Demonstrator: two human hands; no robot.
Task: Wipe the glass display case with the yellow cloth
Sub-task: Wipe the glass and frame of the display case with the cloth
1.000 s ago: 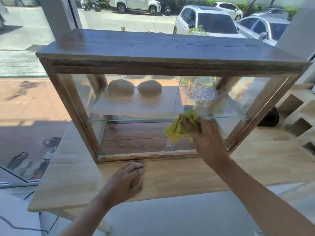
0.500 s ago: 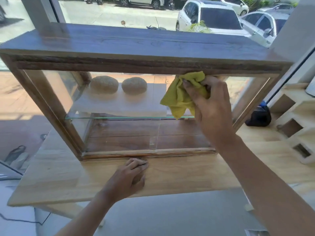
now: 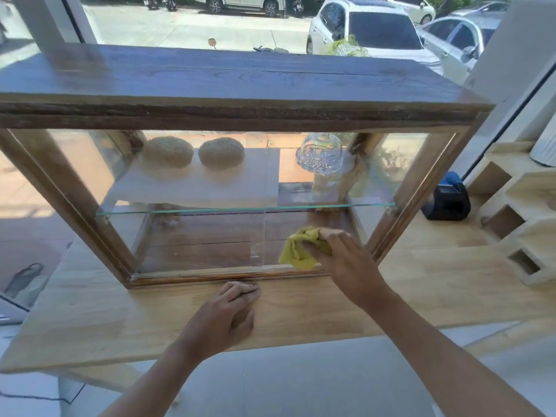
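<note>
A wood-framed glass display case (image 3: pixel 240 115) stands on a light wooden counter (image 3: pixel 90 320). My right hand (image 3: pixel 346 260) presses a crumpled yellow cloth (image 3: pixel 301 248) against the front glass, low and right of centre, close to the bottom rail. My left hand (image 3: pixel 231 311) rests flat on the counter just in front of the case's bottom rail, holding nothing. Inside, on a glass shelf (image 3: pixel 210 209), lie two round loaves (image 3: pixel 168 152) and a clear glass dome (image 3: pixel 319 155).
A dark blue and black device (image 3: pixel 448 200) sits on the counter right of the case. Stepped pale wooden blocks (image 3: pixel 517 218) stand at the far right. Behind the case a window shows parked cars (image 3: pixel 370 28). Shoes (image 3: pixel 24 281) lie on the floor at left.
My right hand carried the cloth from mid glass up to the top rail, then down to the lower right of the glass. My left hand stayed on the counter.
</note>
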